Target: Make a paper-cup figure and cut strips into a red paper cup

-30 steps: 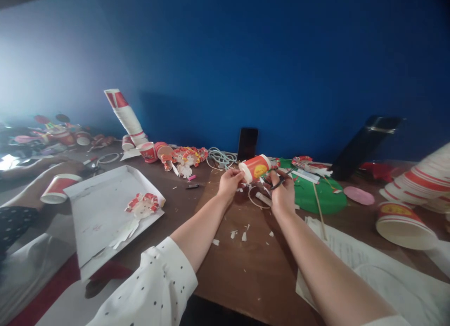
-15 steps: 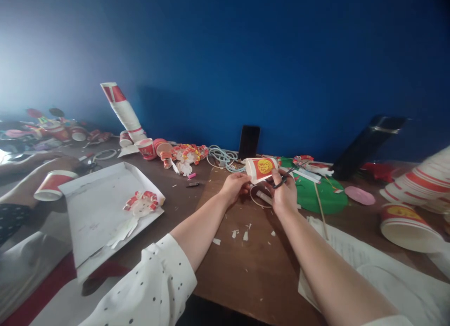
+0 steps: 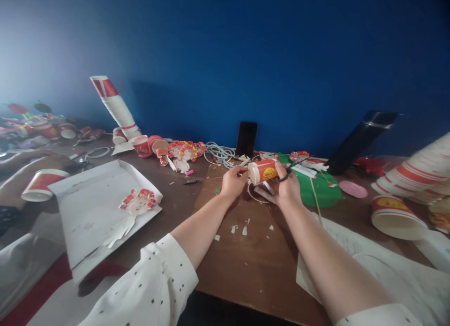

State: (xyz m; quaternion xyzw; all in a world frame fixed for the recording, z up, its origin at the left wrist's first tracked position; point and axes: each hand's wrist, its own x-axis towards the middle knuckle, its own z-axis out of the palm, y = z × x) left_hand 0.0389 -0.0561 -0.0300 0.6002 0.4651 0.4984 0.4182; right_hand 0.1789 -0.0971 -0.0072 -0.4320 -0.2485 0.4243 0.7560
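Observation:
A red and white paper cup [image 3: 259, 171] with a yellow emblem lies on its side in the air between my hands. Its pale end, toward the left, is pinched by the fingers of my left hand [image 3: 234, 181]. My right hand [image 3: 288, 187] is closed around dark-handled scissors [image 3: 285, 175], whose blades point up and to the right. The thumb of that hand rests against the cup's right end. Beneath the cup, a ring-shaped loop and a pale stick [image 3: 264, 194] lie on the brown table [image 3: 242, 269].
White paper scraps [image 3: 244, 230] dot the table in front. Behind stand a phone [image 3: 246, 138] and a coiled cable [image 3: 220, 152]. A green disc [image 3: 319, 190], papers [image 3: 372, 260] and stacked cups [image 3: 418, 169] are at right. Leftward, another person's hand [image 3: 35, 169] is near a cup and a white tray [image 3: 87, 223].
The cup has turned between my hands, its emblem shifting lower and its pale end now facing left. My right hand keeps the scissors. The whole view has shifted slightly.

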